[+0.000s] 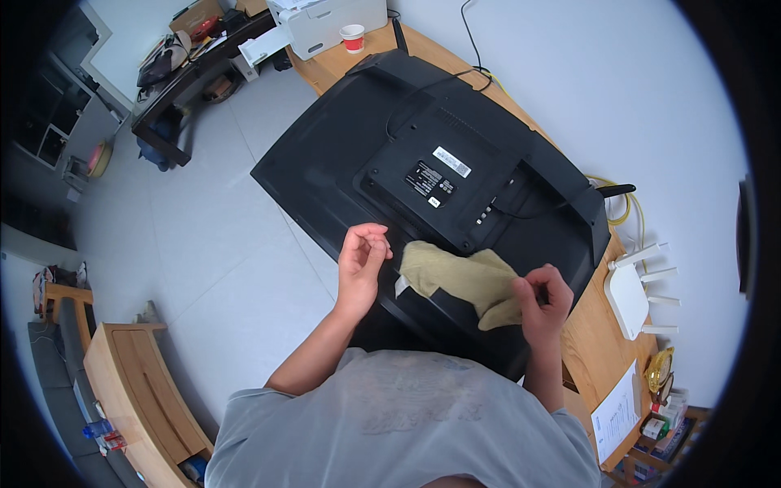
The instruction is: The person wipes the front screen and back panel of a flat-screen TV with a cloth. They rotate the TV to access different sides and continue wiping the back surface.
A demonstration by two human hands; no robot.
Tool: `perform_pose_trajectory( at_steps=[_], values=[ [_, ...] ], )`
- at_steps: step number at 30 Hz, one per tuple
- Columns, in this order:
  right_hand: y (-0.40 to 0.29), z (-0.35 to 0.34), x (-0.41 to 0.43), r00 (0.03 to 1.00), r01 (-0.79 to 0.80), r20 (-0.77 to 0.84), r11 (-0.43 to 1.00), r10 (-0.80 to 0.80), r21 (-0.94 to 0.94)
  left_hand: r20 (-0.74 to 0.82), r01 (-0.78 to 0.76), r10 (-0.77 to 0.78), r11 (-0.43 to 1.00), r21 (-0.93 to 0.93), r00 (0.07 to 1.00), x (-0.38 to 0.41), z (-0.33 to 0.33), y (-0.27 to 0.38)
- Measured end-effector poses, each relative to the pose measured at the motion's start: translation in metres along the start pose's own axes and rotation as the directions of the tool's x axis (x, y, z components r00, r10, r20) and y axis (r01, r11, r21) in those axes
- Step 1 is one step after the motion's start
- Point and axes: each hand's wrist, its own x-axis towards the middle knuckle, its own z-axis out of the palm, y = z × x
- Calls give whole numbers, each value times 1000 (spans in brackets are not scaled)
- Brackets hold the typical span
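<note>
A black flat-screen television (329,165) lies with its back upward, partly over a wooden table. Above its lower part, a khaki cloth (457,274) with a small white tag hangs from my right hand (546,299), pinched between thumb and fingers at its right end. My left hand (365,253) is raised just left of the cloth, fingers curled with the thumb near them, and nothing shows in it. Labels (451,161) and a row of sockets are on the television's back, with a thin black cable plugged in. A black stand foot (616,190) sticks out at the right.
The wooden table (592,329) bears a white router (628,299) with several antennas, a printed sheet (616,415), a paper cup (352,39) and a white printer (329,24). A yellow cable (628,210) lies coiled by the wall. A wooden cabinet (140,390) stands lower left.
</note>
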Motion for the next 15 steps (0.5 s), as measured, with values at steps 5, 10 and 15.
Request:
perform_pose_trajectory(
  at_steps=[5, 10, 15],
  values=[
    [-2, -5, 1, 993, 40, 112, 998, -46, 52, 38, -86, 82, 991, 100, 996, 0, -4, 4],
    [-13, 12, 8, 946, 160, 274, 985, -171, 64, 73, -162, 159, 986, 43, 985, -4, 3, 6],
    [-13, 48, 3, 957, 148, 241, 986, -161, 72, 239, -436, 388, 877, 200, 890, -6, 10, 9]
  ],
)
